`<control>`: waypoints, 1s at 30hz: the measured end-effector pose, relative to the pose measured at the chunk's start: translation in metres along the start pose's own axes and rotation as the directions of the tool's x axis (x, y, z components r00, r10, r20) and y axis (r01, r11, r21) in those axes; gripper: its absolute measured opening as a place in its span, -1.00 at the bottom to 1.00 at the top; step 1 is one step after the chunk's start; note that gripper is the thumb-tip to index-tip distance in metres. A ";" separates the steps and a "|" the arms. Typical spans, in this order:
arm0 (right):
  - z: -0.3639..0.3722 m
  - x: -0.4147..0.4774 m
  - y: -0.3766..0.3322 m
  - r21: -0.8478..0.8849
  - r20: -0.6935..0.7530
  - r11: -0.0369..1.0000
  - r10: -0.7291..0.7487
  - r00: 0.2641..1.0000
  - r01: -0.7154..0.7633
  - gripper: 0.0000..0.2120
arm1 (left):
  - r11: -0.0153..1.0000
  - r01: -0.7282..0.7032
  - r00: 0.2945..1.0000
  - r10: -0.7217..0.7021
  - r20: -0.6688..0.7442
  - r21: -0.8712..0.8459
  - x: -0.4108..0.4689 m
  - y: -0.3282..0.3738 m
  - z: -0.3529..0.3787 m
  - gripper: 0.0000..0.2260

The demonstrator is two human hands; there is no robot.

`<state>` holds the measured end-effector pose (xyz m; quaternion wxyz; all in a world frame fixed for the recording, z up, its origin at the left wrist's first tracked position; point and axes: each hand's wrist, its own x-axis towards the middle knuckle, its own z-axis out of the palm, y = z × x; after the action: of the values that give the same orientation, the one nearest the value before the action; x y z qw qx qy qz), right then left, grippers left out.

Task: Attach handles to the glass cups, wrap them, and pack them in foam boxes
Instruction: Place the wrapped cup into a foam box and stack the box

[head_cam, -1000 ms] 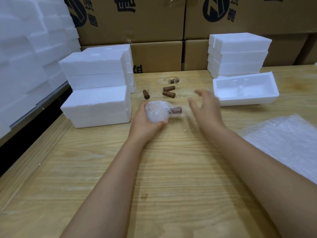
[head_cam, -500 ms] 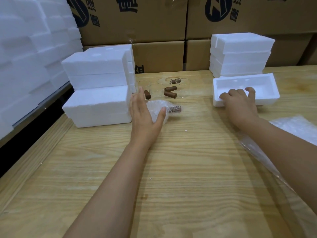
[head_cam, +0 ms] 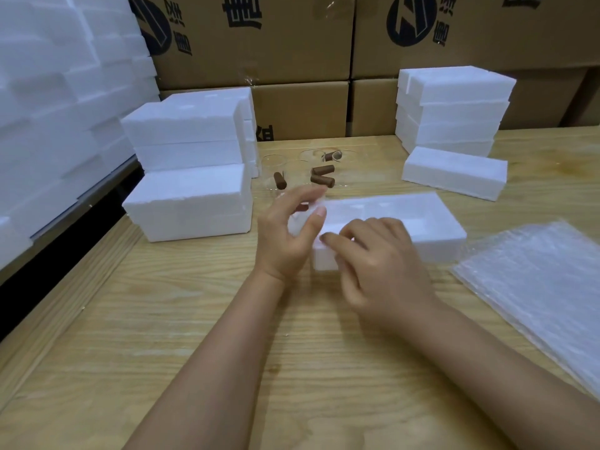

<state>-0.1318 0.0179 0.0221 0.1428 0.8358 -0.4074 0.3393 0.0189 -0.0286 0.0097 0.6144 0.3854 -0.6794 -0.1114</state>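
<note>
— Pale wooden tabletop (head_cam: pixel 194 336) fills the near ground, with two bare forearms reaching across it. What are the hands on?

— The right hand (head_cam: pixel 380 264) lies on the near left corner of a white foam box (head_cam: pixel 431 235), its fingers (head_cam: pixel 328 237) bent over the rim and gripping it. The left hand (head_cam: pixel 282 235) is just beside that corner, thumb and fingers curled round the bubble-wrapped cup (head_cam: pixel 297 224).

— Is the cup in the box?

— No, it is outside, at the box's left end. A brown handle stub (head_cam: pixel 301 207) shows between the fingers. Motion blur hides whether the cup touches the table.

— And to the right?

— Bubble wrap sheets (head_cam: pixel 535 287) lie flat on the table, near the box's right end.

— Farther back?

— On the left are stacked foam boxes (head_cam: pixel 188 203). Beyond the hands stand bare glass cups (head_cam: pixel 272 165), with loose brown handles (head_cam: pixel 323 180) lying among them. On the right a foam block (head_cam: pixel 454 172) lies in front of a foam stack (head_cam: pixel 454 105). Printed cardboard cartons (head_cam: pixel 253 43) line the back, and a foam wall (head_cam: pixel 48 92) rises at far left.
</note>
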 end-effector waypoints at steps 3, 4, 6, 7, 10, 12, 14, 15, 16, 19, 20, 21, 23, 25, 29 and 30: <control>-0.004 -0.008 -0.011 0.062 0.060 0.998 0.001 0.998 -0.005 -0.74 | 0.985 0.147 0.988 -0.150 -0.031 -0.090 0.000 0.000 -0.005 -0.87; -0.003 -0.010 -0.013 0.081 0.078 0.997 0.000 0.997 -0.006 -0.75 | 0.982 0.167 0.985 -0.170 -0.029 -0.087 0.000 0.000 -0.006 -0.86; -0.002 -0.012 -0.019 0.120 0.118 0.993 0.001 0.993 -0.015 -0.75 | 0.989 0.148 0.989 -0.148 -0.013 -0.018 -0.002 0.000 -0.008 -0.82; -0.001 -0.014 -0.022 0.138 0.139 0.990 0.002 0.990 -0.022 -0.75 | 0.992 0.125 0.992 -0.125 -0.005 0.029 -0.003 -0.001 -0.009 -0.83; 0.001 -0.017 -0.025 0.190 0.224 0.981 -0.001 0.975 -0.043 -0.74 | 0.985 0.095 0.995 -0.099 0.021 0.145 -0.006 -0.005 -0.012 -0.88; 0.001 -0.017 -0.027 0.196 0.282 0.979 0.005 0.959 -0.062 -0.75 | 0.976 0.065 0.996 -0.075 0.041 0.206 -0.006 -0.006 -0.012 -0.91; 0.001 -0.016 -0.029 0.173 0.352 0.976 0.062 0.934 -0.130 -0.74 | 0.965 -0.004 0.999 -0.005 0.033 0.262 -0.006 -0.005 -0.013 -0.93; -0.001 -0.014 -0.028 0.185 0.346 0.968 0.095 0.933 -0.167 -0.71 | 0.960 -0.034 0.999 0.031 0.013 0.279 -0.006 -0.005 -0.013 -0.93; -0.005 -0.010 -0.027 0.217 0.299 0.955 0.132 0.945 -0.202 -0.70 | 0.958 -0.053 0.998 0.059 -0.013 0.281 -0.005 -0.006 -0.014 -0.93; -0.011 0.019 -0.003 0.338 -0.017 0.902 0.289 0.957 -0.267 -0.85 | 0.961 -0.029 0.995 0.053 -0.083 0.273 0.000 -0.011 -0.017 -0.80; -0.010 0.034 0.011 0.370 -0.016 0.869 0.359 0.933 -0.328 -0.88 | 0.962 0.021 0.995 0.007 -0.102 0.271 0.000 -0.013 -0.017 -0.77; -0.007 0.050 0.026 0.369 0.068 0.836 0.412 0.909 -0.407 -0.84 | 0.962 0.089 0.991 -0.060 -0.117 0.260 0.000 -0.014 -0.016 -0.74; 0.005 0.076 0.052 0.285 0.346 0.769 0.474 0.810 -0.572 -0.69 | 0.948 0.229 0.969 -0.202 -0.140 0.223 -0.002 -0.016 -0.014 -0.74; 0.022 0.089 0.064 0.251 0.550 0.699 0.466 0.693 -0.670 -0.57 | 0.918 0.335 0.939 -0.309 -0.150 0.212 -0.002 -0.019 -0.010 -0.79; 0.052 0.095 0.068 0.198 0.669 0.695 0.419 0.614 -0.691 -0.63 | 0.847 0.476 0.879 -0.460 -0.126 0.235 0.001 -0.027 -0.006 -0.89; 0.056 0.094 0.067 0.203 0.664 0.702 0.414 0.623 -0.683 -0.71 | 0.841 0.499 0.866 -0.482 -0.128 0.207 0.001 -0.028 -0.006 -0.88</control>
<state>-0.1176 -0.1082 0.0433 -0.2918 0.7348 -0.5847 0.1817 0.0352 -0.0464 -0.0062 0.5393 0.6196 -0.5442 -0.1706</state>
